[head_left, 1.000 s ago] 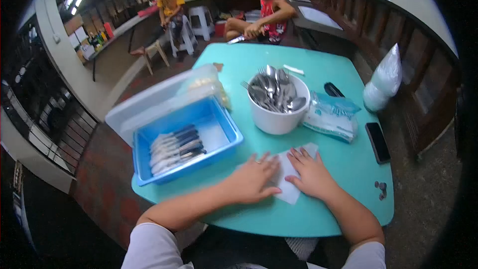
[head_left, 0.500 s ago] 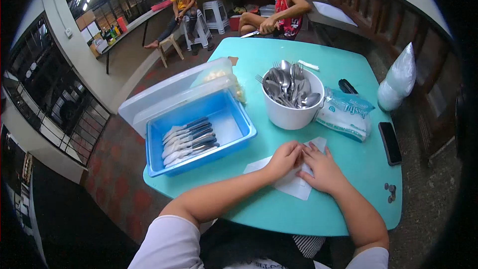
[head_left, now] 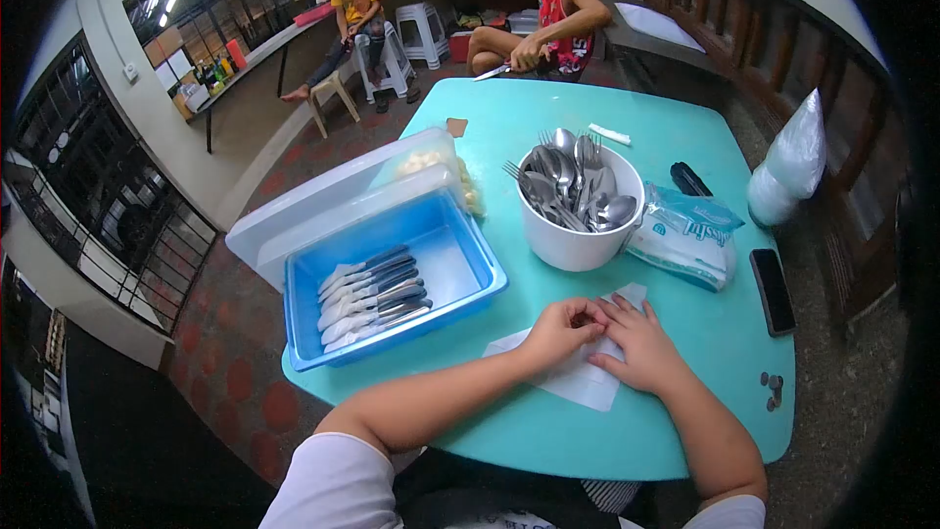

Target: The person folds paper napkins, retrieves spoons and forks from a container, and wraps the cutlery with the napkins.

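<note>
A white paper napkin (head_left: 594,391) lies spread on the table under both my hands. My right hand (head_left: 641,345) rests flat on it with the fingers spread. My left hand (head_left: 560,335) is beside it over the napkin, its fingers and thumb pinched together; what is between them, if anything, is hidden. Beyond the hands stands a white bucket (head_left: 563,250) full of metal spoons and forks (head_left: 568,176). To the left, a blue tub (head_left: 455,279) holds several cutlery sets (head_left: 367,299) with their ends wrapped in white paper.
A translucent lid (head_left: 333,196) leans behind the tub. Right of the bucket lie a napkin pack (head_left: 685,235), a black object (head_left: 689,178), a phone (head_left: 773,291) and several coins (head_left: 773,392). A plastic-wrapped cone (head_left: 786,162) stands at the right edge. Two people sit beyond the table, one holding a knife (head_left: 493,72).
The view has tilted a little, so the table sits lower. My left thumb and fingers have curled into a pinch beside my right hand, which stays spread on the napkin.
</note>
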`<state>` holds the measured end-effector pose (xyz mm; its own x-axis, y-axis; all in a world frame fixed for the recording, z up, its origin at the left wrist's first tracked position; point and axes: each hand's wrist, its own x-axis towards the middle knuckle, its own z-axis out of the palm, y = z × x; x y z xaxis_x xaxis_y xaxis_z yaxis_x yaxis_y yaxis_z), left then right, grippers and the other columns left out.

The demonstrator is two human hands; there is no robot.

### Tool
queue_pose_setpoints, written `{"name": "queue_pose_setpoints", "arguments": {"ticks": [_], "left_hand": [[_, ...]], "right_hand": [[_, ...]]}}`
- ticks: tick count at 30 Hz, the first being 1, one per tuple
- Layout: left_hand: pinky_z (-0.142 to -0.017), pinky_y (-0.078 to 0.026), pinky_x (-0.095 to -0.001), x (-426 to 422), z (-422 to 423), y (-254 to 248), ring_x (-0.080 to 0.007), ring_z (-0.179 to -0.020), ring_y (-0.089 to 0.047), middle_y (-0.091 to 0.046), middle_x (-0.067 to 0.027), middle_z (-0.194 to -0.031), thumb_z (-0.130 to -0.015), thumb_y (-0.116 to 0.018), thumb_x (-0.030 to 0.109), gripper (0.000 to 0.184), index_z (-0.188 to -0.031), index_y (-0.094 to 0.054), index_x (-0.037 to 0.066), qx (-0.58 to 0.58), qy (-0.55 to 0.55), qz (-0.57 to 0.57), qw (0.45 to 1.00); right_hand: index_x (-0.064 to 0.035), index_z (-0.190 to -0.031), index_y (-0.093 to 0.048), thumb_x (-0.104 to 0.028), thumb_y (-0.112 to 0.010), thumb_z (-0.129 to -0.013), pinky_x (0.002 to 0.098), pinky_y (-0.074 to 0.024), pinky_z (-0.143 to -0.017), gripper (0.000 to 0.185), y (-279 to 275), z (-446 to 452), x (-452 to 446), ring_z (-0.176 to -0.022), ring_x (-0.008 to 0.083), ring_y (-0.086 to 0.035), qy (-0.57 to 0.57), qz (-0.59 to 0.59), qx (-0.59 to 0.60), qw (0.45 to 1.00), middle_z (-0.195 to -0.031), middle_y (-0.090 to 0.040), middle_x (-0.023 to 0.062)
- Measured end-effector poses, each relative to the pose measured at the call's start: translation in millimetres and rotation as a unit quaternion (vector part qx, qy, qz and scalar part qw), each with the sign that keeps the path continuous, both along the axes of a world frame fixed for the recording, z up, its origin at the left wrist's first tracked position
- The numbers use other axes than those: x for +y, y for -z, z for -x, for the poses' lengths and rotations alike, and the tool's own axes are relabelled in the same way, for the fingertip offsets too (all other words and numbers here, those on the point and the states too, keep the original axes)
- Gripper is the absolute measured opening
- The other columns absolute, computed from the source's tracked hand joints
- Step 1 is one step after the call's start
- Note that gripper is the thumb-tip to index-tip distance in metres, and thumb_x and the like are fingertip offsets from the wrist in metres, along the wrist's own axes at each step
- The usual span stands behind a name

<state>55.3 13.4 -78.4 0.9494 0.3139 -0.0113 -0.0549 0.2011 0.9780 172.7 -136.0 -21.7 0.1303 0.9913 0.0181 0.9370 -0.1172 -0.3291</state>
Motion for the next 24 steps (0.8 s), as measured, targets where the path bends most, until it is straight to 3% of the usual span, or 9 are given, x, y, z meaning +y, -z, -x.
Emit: {"name": "queue_pose_setpoints", "arguments": {"ticks": [4,7,10,13,21,24], "left_hand": [[-0.073,-0.049,-0.0251,0,2,-4,-0.011,-0.084,-0.061,-0.066,-0.0065,-0.091,-0.087,-0.067,0.007,0.013,-0.097,-0.065,-0.001,0.018,0.001,0.019,1.0],[-0.074,-0.049,-0.0248,4,3,-10,-0.0104,-0.083,-0.061,-0.067,-0.0056,-0.09,-0.087,-0.068,0.009,0.015,-0.097,-0.065,-0.001,0.021,0.028,0.037,0.999],[-0.073,-0.048,-0.0243,10,2,-11,-0.0095,-0.08,-0.059,-0.065,-0.0033,-0.087,-0.088,-0.068,0.012,0.016,-0.097,-0.065,0.0,0.039,0.056,0.013,0.998],[-0.073,-0.047,-0.0246,9,4,-15,-0.0096,-0.08,-0.058,-0.064,-0.0023,-0.086,-0.089,-0.067,0.013,0.016,-0.097,-0.065,0.0,0.055,0.062,0.032,0.996],[-0.077,-0.047,-0.026,10,5,-16,-0.012,-0.086,-0.058,-0.061,-0.0051,-0.097,-0.091,-0.062,0.005,0.011,-0.1,-0.063,-0.001,0.056,0.079,-0.012,0.995],[-0.07,-0.045,-0.0227,7,6,-15,-0.0076,-0.079,-0.055,-0.059,-0.0021,-0.093,-0.089,-0.061,0.005,0.01,-0.097,-0.064,-0.001,0.043,0.059,-0.004,0.997]], "right_hand": [[-0.0068,-0.113,-0.06,-0.034,-0.067,-0.081,0.0545,-0.0311,-0.107,0.042,-3,2,-6,-0.133,0.0356,-0.039,0.001,-0.064,-0.028,0.998,-0.143,-0.045,0.0126],[-0.007,-0.095,-0.066,-0.023,-0.07,-0.079,0.0454,-0.0447,-0.092,0.023,-11,-1,-7,-0.111,0.0319,-0.057,0.018,-0.156,-0.019,0.987,-0.118,-0.063,0.0118],[-0.0085,-0.079,-0.067,-0.017,-0.072,-0.075,0.0403,-0.0491,-0.072,0.011,-13,-8,-13,-0.081,0.0279,-0.064,0.046,-0.163,0.02,0.985,-0.086,-0.068,0.0077],[-0.0094,-0.072,-0.067,-0.016,-0.072,-0.075,0.0393,-0.0475,-0.061,0.009,-19,-10,-11,-0.065,0.0266,-0.062,0.052,-0.2,0.017,0.978,-0.07,-0.065,0.0061],[-0.0089,-0.074,-0.068,-0.017,-0.072,-0.077,0.0388,-0.0471,-0.06,0.01,-11,-28,-14,-0.064,0.0268,-0.061,0.023,-0.173,0.088,0.981,-0.069,-0.063,0.0064],[-0.0091,-0.075,-0.068,-0.017,-0.072,-0.077,0.0386,-0.0465,-0.059,0.009,-11,-35,-16,-0.063,0.0266,-0.06,0.026,-0.168,0.1,0.98,-0.07,-0.063,0.0065]]}}
